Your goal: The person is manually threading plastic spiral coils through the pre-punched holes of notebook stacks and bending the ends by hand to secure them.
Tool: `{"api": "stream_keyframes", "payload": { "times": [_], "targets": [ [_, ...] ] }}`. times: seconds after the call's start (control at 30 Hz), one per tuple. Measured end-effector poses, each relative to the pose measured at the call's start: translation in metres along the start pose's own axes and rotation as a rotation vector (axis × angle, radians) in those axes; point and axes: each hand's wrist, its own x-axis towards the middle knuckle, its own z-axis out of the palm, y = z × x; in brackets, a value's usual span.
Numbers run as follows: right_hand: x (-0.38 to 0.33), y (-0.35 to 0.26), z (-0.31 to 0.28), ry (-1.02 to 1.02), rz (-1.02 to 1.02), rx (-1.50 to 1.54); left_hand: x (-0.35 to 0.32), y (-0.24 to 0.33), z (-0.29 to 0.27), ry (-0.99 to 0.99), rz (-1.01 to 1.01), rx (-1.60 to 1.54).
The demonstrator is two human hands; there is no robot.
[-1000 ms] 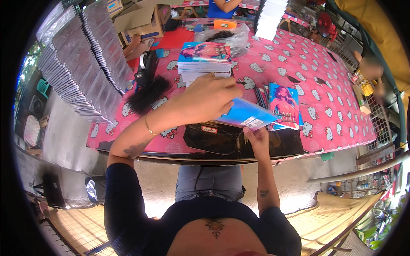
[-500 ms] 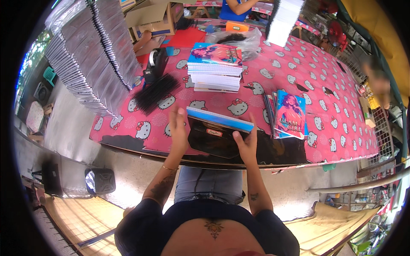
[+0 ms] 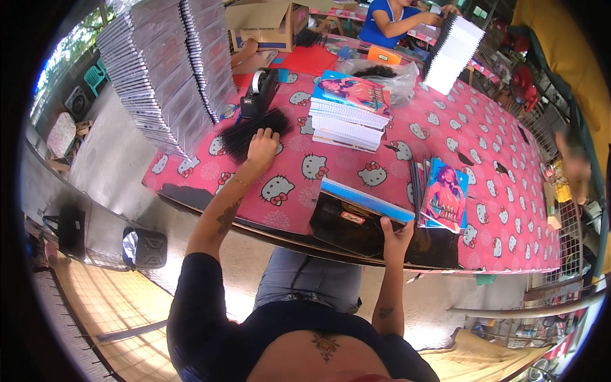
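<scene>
My left hand [image 3: 261,148] reaches onto a pile of black spiral binding coils [image 3: 234,140], its fingers curled down over the near right side. How many coils they pinch is hidden. At the front edge of the table, my right hand [image 3: 398,237] grips the right end of a blue-edged notebook block [image 3: 366,200], thumb on the near side. Below the block's blue edge lies a black panel [image 3: 331,226] with a small red and white label. Just right of this hand are several notebooks with an illustrated cover [image 3: 445,194].
A tall stack of notebooks [image 3: 350,105] stands mid-table, beside a black tape dispenser [image 3: 259,92]. Plastic-wrapped spiral notebooks [image 3: 162,70] tower at the left. Behind are a cardboard box [image 3: 267,25], a clear plastic bag [image 3: 401,79] and a white-paged spiral stack [image 3: 452,54]. Another person sits beyond.
My left hand has left the notebook block and moved forward and left onto the coils. My right hand still holds the block. The whole view has shifted slightly.
</scene>
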Motion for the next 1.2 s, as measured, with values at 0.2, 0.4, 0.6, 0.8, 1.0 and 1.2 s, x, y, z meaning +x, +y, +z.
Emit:
{"api": "stream_keyframes", "payload": {
  "times": [0.2,0.4,0.6,0.8,1.0,1.2],
  "targets": [
    [-0.002,-0.013,0.002,0.050,-0.078,0.010,0.003,0.036,-0.055,0.291,-0.032,-0.226],
    [0.026,-0.111,0.042,-0.199,-0.669,-0.667,-0.018,0.063,-0.100,0.198,0.008,-0.551],
    [0.050,-0.097,0.102,-0.416,-0.554,-0.775,-0.044,0.113,-0.184,0.156,-0.118,-0.989],
    [0.052,-0.091,0.105,-0.430,-0.437,-0.740,-0.058,0.133,-0.164,0.333,-0.078,-1.005],
    [0.052,-0.094,0.105,-0.428,-0.416,-0.722,-0.061,0.138,-0.167,0.337,-0.120,-0.957],
    [0.052,-0.091,0.105,-0.413,-0.431,-0.722,-0.062,0.140,-0.163,0.313,-0.138,-1.047]
  ]
}}
